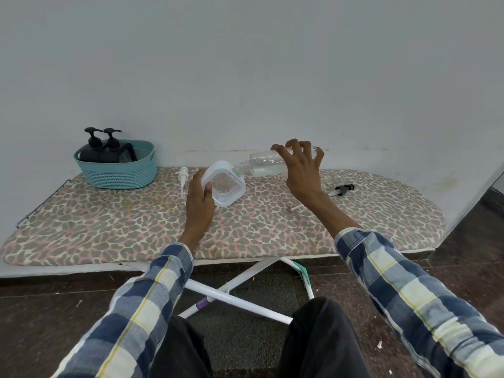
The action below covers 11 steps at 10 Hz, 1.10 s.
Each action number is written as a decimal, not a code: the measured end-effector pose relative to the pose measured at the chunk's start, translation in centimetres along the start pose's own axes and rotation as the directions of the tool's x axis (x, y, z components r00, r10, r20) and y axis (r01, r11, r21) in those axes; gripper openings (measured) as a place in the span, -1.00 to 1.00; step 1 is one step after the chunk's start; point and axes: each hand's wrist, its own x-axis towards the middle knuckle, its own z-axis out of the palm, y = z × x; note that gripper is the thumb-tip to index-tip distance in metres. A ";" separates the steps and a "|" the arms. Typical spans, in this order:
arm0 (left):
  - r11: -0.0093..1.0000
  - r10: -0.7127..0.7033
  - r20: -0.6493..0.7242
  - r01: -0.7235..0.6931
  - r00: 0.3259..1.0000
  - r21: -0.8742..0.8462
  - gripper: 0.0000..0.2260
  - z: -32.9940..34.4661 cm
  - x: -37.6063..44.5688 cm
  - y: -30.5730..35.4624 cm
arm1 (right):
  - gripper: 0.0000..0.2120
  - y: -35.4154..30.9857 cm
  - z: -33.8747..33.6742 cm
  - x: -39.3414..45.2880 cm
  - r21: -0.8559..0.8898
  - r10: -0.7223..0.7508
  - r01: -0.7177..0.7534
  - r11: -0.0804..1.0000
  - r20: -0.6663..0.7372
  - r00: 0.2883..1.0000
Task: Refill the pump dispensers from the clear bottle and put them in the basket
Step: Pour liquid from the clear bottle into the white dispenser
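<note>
Leopard-print ironing board (109, 230) against a bare wall; teal basket (120, 173) at ten o'clock holds two black dispensers (102, 148). Left hand (200, 203) curls round the tilted white dispenser (225, 186); right hand (302, 170), fingers spread, tips the clear bottle (268, 162) into it at twelve. Neck slips, liquid soaks the cover.
</note>
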 end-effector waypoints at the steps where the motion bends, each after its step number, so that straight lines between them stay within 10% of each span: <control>1: 1.000 -0.003 0.004 0.003 1.000 0.001 -0.59 0.0 0.1 -0.2 | 0.01 0.0 -0.1 0.0 -0.004 0.000 0.000 1.000 -0.001 1.000; 11: 1.000 0.000 0.003 -0.001 1.000 0.009 -0.59 -0.1 -0.1 0.2 | 0.02 0.2 0.1 -0.1 -0.023 0.001 -0.001 1.000 0.001 1.000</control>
